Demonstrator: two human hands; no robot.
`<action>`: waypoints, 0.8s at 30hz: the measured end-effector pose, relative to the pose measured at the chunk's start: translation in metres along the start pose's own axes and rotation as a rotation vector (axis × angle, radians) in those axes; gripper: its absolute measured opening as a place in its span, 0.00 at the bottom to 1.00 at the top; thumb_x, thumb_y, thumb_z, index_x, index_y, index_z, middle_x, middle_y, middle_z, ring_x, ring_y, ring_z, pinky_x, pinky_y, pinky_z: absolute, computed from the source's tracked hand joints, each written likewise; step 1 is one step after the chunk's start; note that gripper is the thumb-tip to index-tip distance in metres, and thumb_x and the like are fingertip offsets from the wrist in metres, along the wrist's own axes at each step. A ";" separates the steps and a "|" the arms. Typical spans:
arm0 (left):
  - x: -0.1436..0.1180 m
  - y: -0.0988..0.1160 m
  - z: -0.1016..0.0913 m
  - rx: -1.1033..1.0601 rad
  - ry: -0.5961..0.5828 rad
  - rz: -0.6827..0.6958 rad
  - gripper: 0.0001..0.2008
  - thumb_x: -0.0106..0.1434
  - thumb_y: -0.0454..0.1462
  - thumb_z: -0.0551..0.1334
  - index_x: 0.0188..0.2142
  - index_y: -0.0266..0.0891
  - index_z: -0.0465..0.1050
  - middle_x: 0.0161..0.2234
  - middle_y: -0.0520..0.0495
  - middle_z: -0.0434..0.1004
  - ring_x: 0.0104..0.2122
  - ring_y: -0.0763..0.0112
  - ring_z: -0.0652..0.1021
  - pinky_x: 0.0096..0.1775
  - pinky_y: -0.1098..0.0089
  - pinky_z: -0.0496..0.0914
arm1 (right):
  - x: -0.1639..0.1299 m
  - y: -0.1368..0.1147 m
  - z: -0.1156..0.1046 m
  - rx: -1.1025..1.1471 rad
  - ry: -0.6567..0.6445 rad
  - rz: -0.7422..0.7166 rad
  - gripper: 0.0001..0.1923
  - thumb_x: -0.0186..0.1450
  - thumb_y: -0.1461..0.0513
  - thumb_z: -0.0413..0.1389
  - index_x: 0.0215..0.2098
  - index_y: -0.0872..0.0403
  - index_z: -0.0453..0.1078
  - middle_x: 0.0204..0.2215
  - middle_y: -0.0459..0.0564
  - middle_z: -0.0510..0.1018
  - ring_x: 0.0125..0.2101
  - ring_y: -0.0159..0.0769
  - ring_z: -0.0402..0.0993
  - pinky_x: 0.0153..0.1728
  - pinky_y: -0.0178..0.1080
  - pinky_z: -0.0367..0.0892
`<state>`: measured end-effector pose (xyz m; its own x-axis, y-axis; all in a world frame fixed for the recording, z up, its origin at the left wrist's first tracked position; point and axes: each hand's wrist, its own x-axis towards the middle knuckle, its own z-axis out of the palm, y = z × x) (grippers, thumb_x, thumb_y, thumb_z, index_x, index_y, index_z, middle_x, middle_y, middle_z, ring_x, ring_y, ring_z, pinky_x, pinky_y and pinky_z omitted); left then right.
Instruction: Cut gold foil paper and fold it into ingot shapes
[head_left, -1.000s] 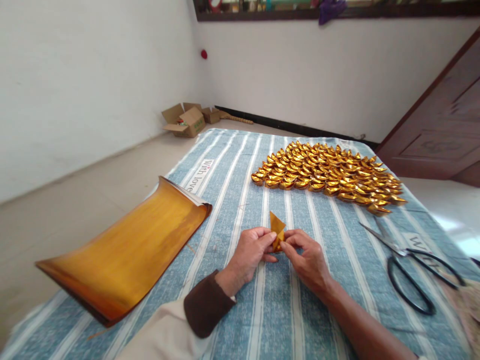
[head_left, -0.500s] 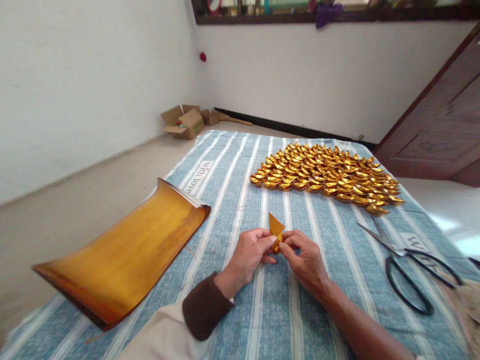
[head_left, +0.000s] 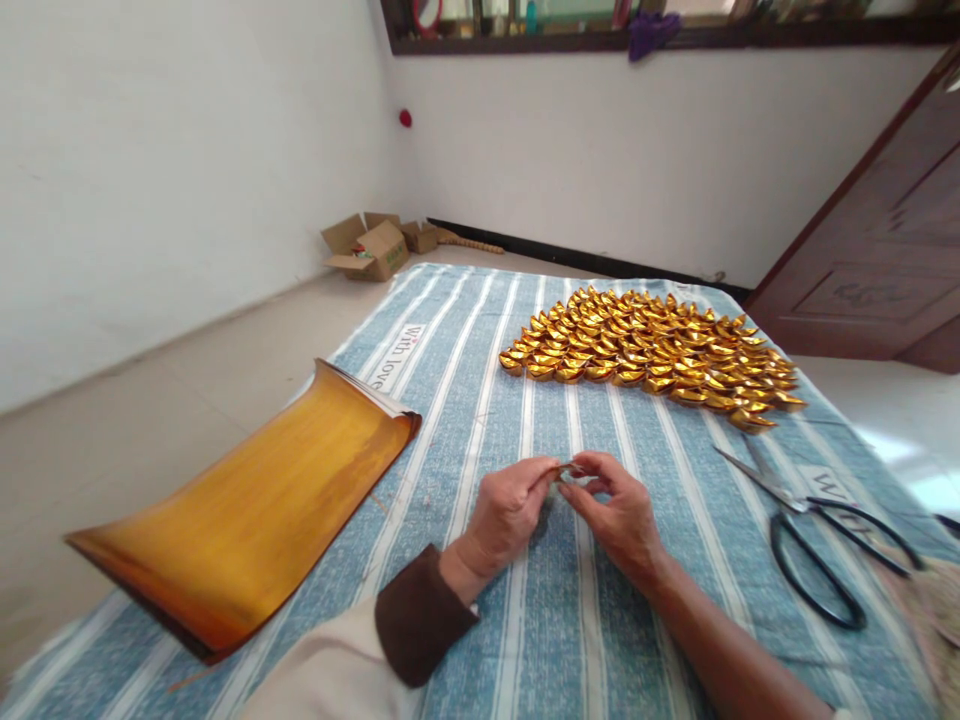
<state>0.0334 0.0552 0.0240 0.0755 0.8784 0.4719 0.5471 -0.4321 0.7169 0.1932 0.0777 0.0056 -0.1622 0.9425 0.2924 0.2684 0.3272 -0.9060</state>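
Blue striped cloth [head_left: 540, 640] is spread under both hands. A small gold paper piece [head_left: 564, 468], seen edge-on, is pinched btwn fingertips of left hand [head_left: 504, 515] & right hand [head_left: 619, 518]. Gold sheet stack [head_left: 247, 520] lies left, scissors [head_left: 814, 535] right; folded gold ingots [head_left: 652, 350] are massed beyond.
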 end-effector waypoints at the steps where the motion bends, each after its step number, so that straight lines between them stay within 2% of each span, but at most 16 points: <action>1: 0.000 -0.003 0.001 0.058 0.008 0.108 0.11 0.69 0.35 0.53 0.42 0.37 0.74 0.37 0.45 0.81 0.37 0.67 0.81 0.40 0.70 0.75 | 0.001 0.000 -0.001 0.001 0.016 -0.013 0.15 0.59 0.58 0.60 0.44 0.52 0.70 0.35 0.49 0.78 0.30 0.34 0.76 0.31 0.37 0.74; 3: 0.000 -0.007 0.003 0.145 0.028 0.268 0.10 0.70 0.34 0.53 0.43 0.35 0.72 0.40 0.42 0.80 0.40 0.68 0.81 0.42 0.70 0.75 | 0.003 -0.001 -0.004 -0.009 0.022 -0.088 0.14 0.60 0.60 0.60 0.44 0.51 0.70 0.35 0.49 0.78 0.32 0.35 0.76 0.31 0.37 0.74; 5: 0.001 -0.010 0.003 0.210 0.037 0.372 0.09 0.69 0.33 0.54 0.43 0.34 0.72 0.42 0.40 0.80 0.43 0.67 0.80 0.45 0.70 0.74 | 0.005 -0.002 -0.007 -0.049 0.005 -0.212 0.07 0.62 0.61 0.58 0.40 0.51 0.72 0.33 0.49 0.78 0.33 0.35 0.76 0.32 0.37 0.74; 7: 0.003 -0.010 0.003 0.276 0.038 0.440 0.08 0.68 0.31 0.54 0.42 0.33 0.71 0.44 0.38 0.79 0.44 0.65 0.79 0.46 0.68 0.74 | 0.006 -0.002 -0.009 -0.115 0.002 -0.344 0.04 0.64 0.64 0.55 0.36 0.51 0.72 0.32 0.49 0.78 0.34 0.35 0.75 0.35 0.38 0.73; 9: 0.005 -0.009 0.001 0.350 0.029 0.469 0.08 0.68 0.31 0.54 0.41 0.34 0.72 0.43 0.38 0.78 0.44 0.64 0.78 0.44 0.66 0.74 | 0.006 -0.001 -0.010 -0.208 0.021 -0.452 0.07 0.66 0.66 0.53 0.35 0.51 0.72 0.32 0.50 0.78 0.35 0.35 0.75 0.36 0.38 0.73; 13: 0.005 -0.008 -0.004 0.483 -0.036 0.478 0.10 0.69 0.32 0.52 0.36 0.35 0.72 0.36 0.43 0.77 0.36 0.66 0.76 0.37 0.66 0.72 | 0.006 -0.001 -0.012 -0.450 -0.004 -0.629 0.08 0.67 0.67 0.51 0.36 0.53 0.73 0.32 0.52 0.77 0.35 0.36 0.74 0.36 0.38 0.71; 17: -0.002 -0.011 -0.007 0.565 -0.161 0.468 0.13 0.71 0.32 0.50 0.35 0.35 0.72 0.33 0.44 0.75 0.34 0.67 0.74 0.35 0.67 0.70 | 0.004 -0.002 -0.012 -0.639 -0.132 -0.750 0.12 0.68 0.67 0.49 0.30 0.55 0.71 0.29 0.52 0.75 0.32 0.36 0.70 0.33 0.39 0.66; 21: -0.010 -0.011 -0.007 0.571 -0.259 0.412 0.15 0.71 0.34 0.50 0.32 0.35 0.71 0.31 0.45 0.73 0.32 0.66 0.73 0.34 0.66 0.68 | 0.000 -0.001 -0.010 -0.710 -0.264 -0.739 0.14 0.69 0.67 0.47 0.26 0.54 0.67 0.27 0.50 0.72 0.29 0.36 0.65 0.30 0.39 0.60; 24: -0.012 -0.008 -0.008 0.536 -0.298 0.328 0.14 0.71 0.34 0.50 0.33 0.36 0.71 0.31 0.46 0.73 0.33 0.65 0.73 0.35 0.65 0.68 | -0.002 -0.001 -0.013 -0.702 -0.329 -0.700 0.13 0.69 0.66 0.47 0.28 0.54 0.67 0.27 0.49 0.71 0.30 0.35 0.64 0.31 0.38 0.60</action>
<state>0.0220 0.0462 0.0168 0.4907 0.7715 0.4049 0.7873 -0.5917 0.1734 0.2053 0.0766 0.0102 -0.7169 0.4961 0.4899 0.4889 0.8586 -0.1540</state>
